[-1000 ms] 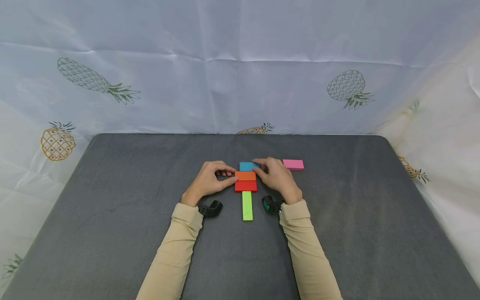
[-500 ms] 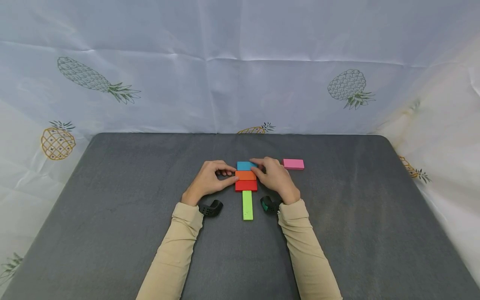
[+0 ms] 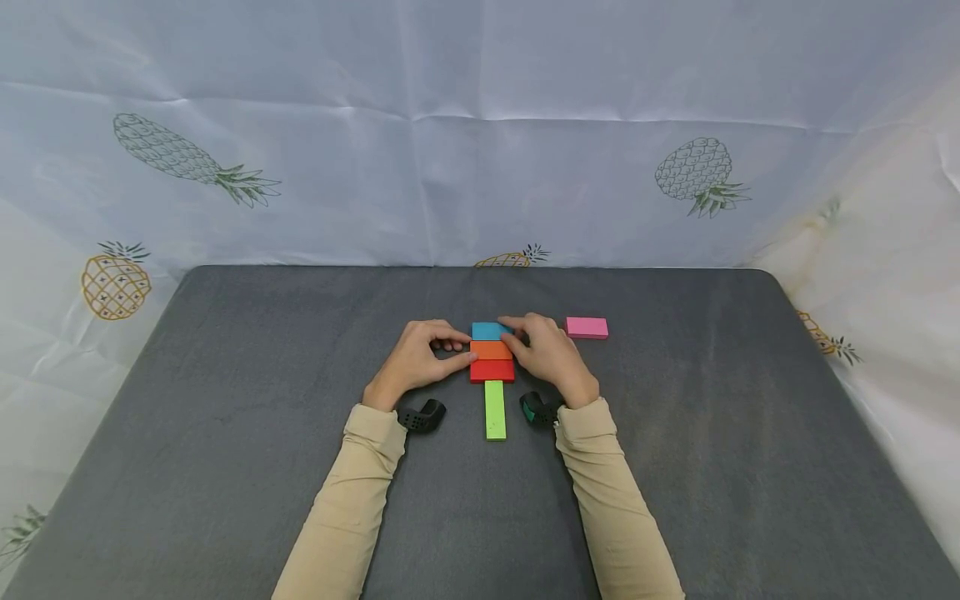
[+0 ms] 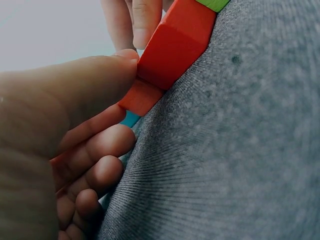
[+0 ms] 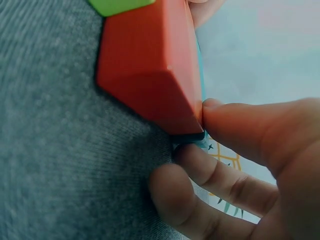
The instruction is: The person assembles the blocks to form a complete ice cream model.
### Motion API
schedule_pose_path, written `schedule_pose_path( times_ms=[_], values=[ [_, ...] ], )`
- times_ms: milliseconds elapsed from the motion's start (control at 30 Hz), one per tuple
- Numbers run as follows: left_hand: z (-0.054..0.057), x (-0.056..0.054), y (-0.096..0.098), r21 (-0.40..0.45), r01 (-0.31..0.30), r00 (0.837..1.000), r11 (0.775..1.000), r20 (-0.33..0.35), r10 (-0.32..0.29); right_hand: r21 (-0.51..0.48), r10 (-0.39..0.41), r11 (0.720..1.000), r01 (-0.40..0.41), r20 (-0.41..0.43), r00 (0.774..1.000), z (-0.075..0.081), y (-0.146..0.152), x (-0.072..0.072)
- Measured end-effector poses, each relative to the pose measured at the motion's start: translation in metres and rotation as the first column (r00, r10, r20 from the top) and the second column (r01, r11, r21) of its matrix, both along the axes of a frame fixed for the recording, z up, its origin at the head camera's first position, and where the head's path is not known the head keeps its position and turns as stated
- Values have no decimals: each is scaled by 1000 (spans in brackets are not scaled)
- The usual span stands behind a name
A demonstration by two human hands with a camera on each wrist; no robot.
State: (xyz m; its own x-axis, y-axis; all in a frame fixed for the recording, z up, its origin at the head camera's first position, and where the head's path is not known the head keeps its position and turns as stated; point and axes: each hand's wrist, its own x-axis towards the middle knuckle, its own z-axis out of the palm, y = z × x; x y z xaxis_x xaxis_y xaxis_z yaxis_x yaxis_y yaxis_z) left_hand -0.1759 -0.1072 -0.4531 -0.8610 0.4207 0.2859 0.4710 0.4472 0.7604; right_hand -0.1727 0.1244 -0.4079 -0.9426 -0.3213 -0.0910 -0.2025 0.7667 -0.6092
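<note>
Left hand (image 3: pixel 420 358) pinches one orange block (image 3: pixel 492 350), right hand (image 3: pixel 551 356) one blue block (image 3: pixel 485 332) (both long axes run left-right)

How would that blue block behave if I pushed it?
The blue block is probably stiff: its edges look straight even with the right hand pinching one end. Flat-topped and straight-sided, it would likely slide rather than roll. Pushed toward the orange block, it might shove that along too, since the two appear to sit edge to edge.

Blue block (image 3: pixel 486 332) slid left, nearly aligning with the orange block (image 3: pixel 491 350); right hand (image 3: pixel 551 350) moved left too.
</note>
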Motion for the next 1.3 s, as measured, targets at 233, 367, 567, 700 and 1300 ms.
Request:
schedule_pose_path(
  times_ms=[233, 367, 567, 700, 1300],
  values=[
    [0, 0, 0, 2, -2, 1000, 1000, 5, 2, 1, 3, 1000, -3, 5, 1000, 0, -1, 0],
    [1, 1, 0, 6, -2, 1000, 1000, -2, 2, 0, 5, 1000, -5, 4, 1000, 0, 0, 1],
    [2, 1, 0, 8, -5, 1000, 1000, -1, 5, -2, 13, 1000, -13, -7, 1000, -1, 0, -1],
    [1, 1, 0, 8, -7, 1000, 1000, -3, 7, -7, 18, 1000, -18, -12, 1000, -1, 1, -1],
    [-1, 1, 0, 23, 1, 1000, 1000, -6, -1, -104, -41, 994, 27, -129, 991, 8, 28, -2]
  ],
)
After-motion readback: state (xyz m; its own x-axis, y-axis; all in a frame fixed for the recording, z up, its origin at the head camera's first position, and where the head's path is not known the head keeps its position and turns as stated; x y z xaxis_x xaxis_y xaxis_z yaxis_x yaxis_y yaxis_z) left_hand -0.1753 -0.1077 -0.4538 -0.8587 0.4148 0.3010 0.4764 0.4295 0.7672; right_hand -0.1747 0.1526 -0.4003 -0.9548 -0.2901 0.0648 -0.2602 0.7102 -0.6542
